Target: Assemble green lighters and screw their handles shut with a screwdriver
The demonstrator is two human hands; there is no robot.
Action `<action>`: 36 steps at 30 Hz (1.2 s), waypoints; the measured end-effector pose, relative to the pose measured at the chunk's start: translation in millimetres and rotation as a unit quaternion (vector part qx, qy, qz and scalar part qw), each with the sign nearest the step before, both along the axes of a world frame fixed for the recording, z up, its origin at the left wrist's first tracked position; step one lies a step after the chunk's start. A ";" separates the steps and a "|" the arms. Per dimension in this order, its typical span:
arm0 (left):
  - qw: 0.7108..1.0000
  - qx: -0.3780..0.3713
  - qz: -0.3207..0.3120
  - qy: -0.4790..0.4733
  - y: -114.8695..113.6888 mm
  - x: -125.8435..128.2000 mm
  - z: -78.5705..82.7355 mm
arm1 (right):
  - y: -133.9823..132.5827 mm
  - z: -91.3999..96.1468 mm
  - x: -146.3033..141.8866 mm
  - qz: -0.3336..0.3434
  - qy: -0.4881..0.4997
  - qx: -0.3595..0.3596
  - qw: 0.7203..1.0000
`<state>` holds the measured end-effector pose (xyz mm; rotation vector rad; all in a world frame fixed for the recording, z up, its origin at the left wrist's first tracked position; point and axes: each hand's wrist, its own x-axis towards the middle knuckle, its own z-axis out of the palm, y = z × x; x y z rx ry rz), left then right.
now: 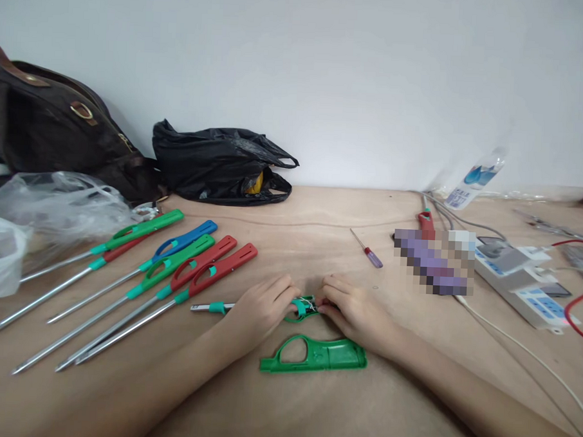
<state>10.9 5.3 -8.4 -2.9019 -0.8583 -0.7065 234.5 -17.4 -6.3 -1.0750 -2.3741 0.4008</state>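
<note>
An opened long-reach gas lighter (302,317), green with a teal trigger, lies on the table between my hands, its inner parts and thin pale wires exposed. My left hand (267,306) is closed on its trigger side, the fingers bent over it and partly hiding its metal tube. At the other end of the handle, my right hand (348,306) pinches with thumb and fingers close to the wires; what exactly lies in the pinch is too small to tell. Just nearer to me rests the loose green handle half (331,355), hollow side up.
Several whole lighters (215,272) with red, green and blue handles lie at left. A small screwdriver (371,254) lies beyond my right hand. Power strips (524,299) and cables are at right, near a tilted water bottle (477,178). A black plastic bag (211,163) sits by the wall.
</note>
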 end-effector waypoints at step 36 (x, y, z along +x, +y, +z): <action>0.999 0.010 0.036 -0.025 -6.4 4.5 3.1 | -0.3 -9.2 -5.3 -0.022 -0.036 0.139 0.989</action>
